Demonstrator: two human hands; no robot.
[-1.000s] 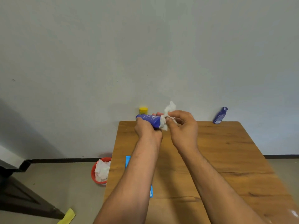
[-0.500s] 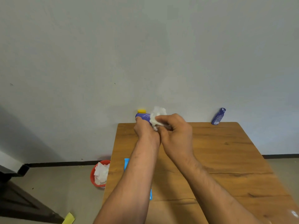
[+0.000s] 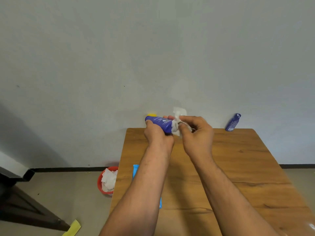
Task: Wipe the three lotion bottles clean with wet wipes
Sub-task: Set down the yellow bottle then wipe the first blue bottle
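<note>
My left hand [image 3: 157, 133] grips a dark blue lotion bottle [image 3: 160, 123], held on its side above the far end of the wooden table [image 3: 238, 167]. My right hand [image 3: 196, 133] pinches a crumpled white wet wipe [image 3: 177, 124] against the bottle's right end. Just behind the held bottle, a yellow cap [image 3: 151, 114] of another bottle shows; its body is hidden. A second blue lotion bottle [image 3: 232, 122] leans against the wall at the table's far right corner.
A light blue wipes pack [image 3: 135, 172] lies on the table's left side, mostly hidden under my left forearm. A red bin [image 3: 106, 182] holding used white wipes stands on the floor left of the table. Dark furniture [image 3: 25, 206] sits at lower left.
My right hand slid the wipe from the bottle's left part back to its right end, uncovering the blue body and label. The left hand kept its grip.
</note>
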